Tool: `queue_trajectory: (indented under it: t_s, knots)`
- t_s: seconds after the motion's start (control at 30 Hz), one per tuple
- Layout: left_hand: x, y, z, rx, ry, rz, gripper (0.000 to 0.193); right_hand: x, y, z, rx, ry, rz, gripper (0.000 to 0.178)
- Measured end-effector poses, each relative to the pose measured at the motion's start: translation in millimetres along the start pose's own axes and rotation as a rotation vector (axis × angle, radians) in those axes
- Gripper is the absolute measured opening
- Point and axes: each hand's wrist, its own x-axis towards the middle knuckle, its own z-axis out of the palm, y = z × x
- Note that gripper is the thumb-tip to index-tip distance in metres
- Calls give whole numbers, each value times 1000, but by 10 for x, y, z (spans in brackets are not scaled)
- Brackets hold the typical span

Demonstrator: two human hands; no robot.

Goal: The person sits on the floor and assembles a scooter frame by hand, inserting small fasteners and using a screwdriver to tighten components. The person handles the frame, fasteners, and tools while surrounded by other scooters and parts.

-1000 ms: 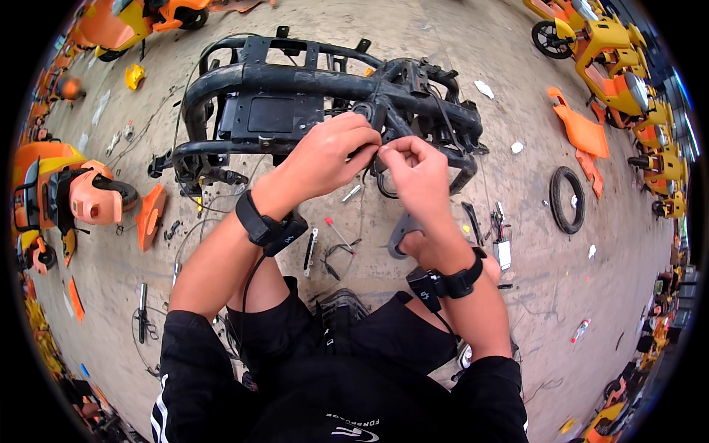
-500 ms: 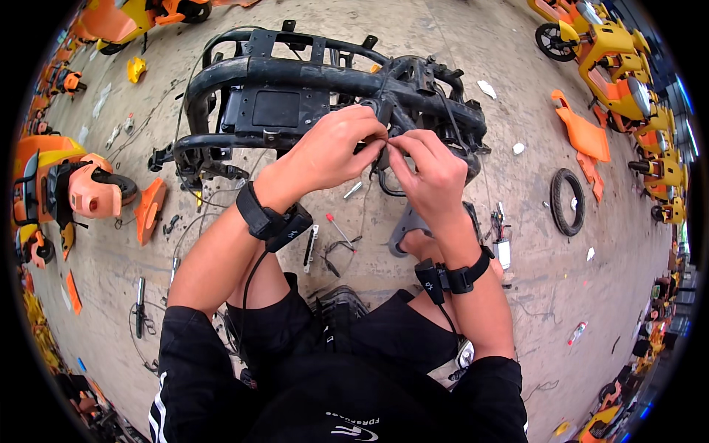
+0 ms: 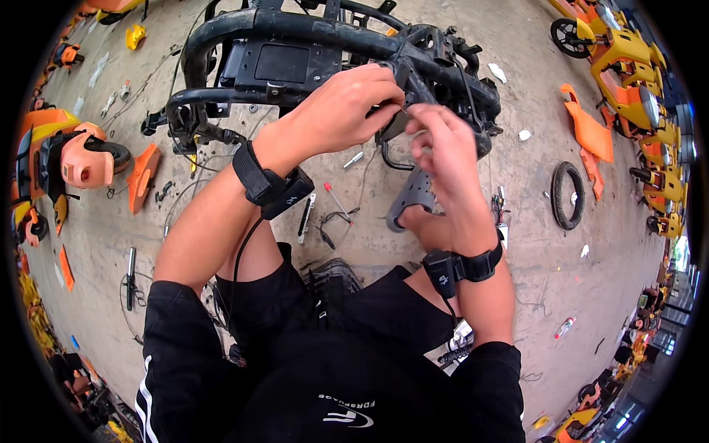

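A black tubular scooter frame lies in front of me on the concrete floor. My left hand is at its near side, close to the joint of the tubes, with thumb and forefinger pinched together. What sits in that pinch is too small or hidden to make out. Just right of it, my right hand is raised with bent fingers, smeared by motion, its fingertips apart from the left hand's. A flat dark piece hangs below the left fingertips, beside a bent black tube.
A red-handled screwdriver, a metal socket and cables lie on the floor between me and the frame. To the right are a loose tyre and an orange panel. Yellow scooters line the right side; an orange scooter stands left.
My right hand has come away from the left fingertips and shifted slightly right. The left hand keeps its pinch. The whole view has tilted, so the frame sits higher in the picture.
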Motion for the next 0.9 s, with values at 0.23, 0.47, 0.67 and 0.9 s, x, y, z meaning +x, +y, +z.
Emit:
queue_trajectory:
  t_s: [0.23,0.47,0.67,0.9]
  knots:
    - [2,3,-3,-33,-11,-49,8,-1,121,-23,-787,217,-974,18]
    - [21,-1,12,-46,0,-66,8,152,187,-29,-921,227,-1210,14]
    - [8,-12,0,-15,-17,-52,9,21,157,97,-620,164,-660,11]
    - [11,-19,-1,3,1,13,9,116,15,-67,424,-256,448,17]
